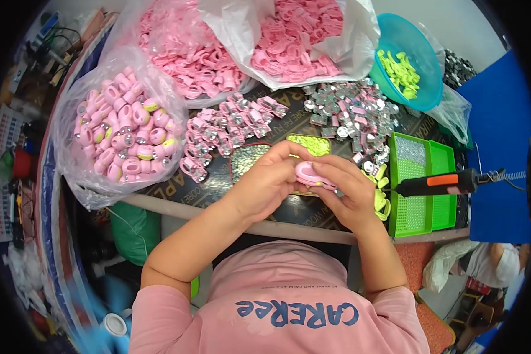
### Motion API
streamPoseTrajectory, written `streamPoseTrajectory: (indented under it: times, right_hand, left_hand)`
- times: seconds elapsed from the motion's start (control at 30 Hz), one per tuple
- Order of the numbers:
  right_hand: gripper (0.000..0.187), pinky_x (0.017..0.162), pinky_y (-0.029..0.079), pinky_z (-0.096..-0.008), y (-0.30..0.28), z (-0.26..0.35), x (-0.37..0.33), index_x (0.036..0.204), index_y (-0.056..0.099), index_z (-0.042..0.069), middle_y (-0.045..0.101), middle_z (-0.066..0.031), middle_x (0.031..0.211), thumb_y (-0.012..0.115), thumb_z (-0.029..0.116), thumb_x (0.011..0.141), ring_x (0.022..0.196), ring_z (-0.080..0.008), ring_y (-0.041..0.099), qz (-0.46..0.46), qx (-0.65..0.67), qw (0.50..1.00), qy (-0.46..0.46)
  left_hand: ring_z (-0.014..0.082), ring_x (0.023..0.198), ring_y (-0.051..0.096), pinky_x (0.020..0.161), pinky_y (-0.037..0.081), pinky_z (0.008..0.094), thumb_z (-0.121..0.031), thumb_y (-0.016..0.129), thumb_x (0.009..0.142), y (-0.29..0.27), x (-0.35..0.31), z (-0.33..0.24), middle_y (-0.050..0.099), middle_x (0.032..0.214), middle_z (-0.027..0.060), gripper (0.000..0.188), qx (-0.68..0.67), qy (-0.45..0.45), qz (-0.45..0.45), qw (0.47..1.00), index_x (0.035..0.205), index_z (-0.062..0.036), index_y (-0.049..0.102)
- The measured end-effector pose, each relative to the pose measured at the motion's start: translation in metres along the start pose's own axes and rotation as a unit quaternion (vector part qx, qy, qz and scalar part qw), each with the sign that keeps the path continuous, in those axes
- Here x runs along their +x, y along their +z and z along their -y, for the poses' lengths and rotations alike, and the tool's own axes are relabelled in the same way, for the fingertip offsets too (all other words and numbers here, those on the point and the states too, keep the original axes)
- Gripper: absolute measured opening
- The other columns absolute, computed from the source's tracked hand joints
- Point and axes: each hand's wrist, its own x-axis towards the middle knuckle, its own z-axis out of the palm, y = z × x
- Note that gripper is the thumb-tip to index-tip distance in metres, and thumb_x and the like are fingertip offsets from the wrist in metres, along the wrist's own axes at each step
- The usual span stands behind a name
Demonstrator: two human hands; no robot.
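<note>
Near the table's front edge, my left hand (268, 183) and my right hand (347, 187) meet around a small pink oval plastic casing (310, 173). Its rounded pink top faces up, and a bit of yellow-green shows along its lower edge. The fingers of both hands are closed on it, the left from one side and the right from the other. Just beyond the hands lies a small tray of yellow-green bits (312, 143). Beside my left hand is a tray of small metallic parts (248, 160). Loose yellow-green pieces (382, 200) lie next to my right hand.
A clear bag (71, 154) of pink casings stands left. Pink parts with metal pieces (233, 121) lie mid-table; larger bags of pink shells (298, 35) stand behind. A teal bowl (433, 71), green trays (442, 194) and a hanging power screwdriver (436, 183) are right.
</note>
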Motion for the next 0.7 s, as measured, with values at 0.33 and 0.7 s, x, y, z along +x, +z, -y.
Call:
streamPoseTrajectory:
  times: [0.33,0.7]
  right_hand:
    - [0.049,0.090,0.059,-0.0371,-0.018,0.005,-0.012,0.121,0.073,0.004,0.073,-0.0192,0.121,0.086,-0.005,0.075,0.107,-0.0316,0.073,-0.051,-0.006,0.999,-0.004]
    - [0.053,0.091,0.059,-0.0365,-0.053,0.008,-0.026,0.123,0.073,0.002,0.072,-0.0195,0.122,0.087,-0.006,0.072,0.109,-0.0313,0.072,-0.126,-0.087,0.988,0.017]
  left_hand:
    - [0.0141,0.109,0.065,0.096,0.052,0.0315,0.000,0.058,0.094,-0.043,0.013,-0.072,0.066,0.118,0.0022,0.032,0.534,0.179,-0.002,0.827,0.125,-0.0023,0.064]
    - [0.0352,0.098,0.063,0.088,0.051,0.0439,-0.004,0.073,0.083,-0.030,0.047,-0.093,0.069,0.100,0.0123,0.018,0.801,0.254,0.095,0.533,0.101,-0.0040,0.072]
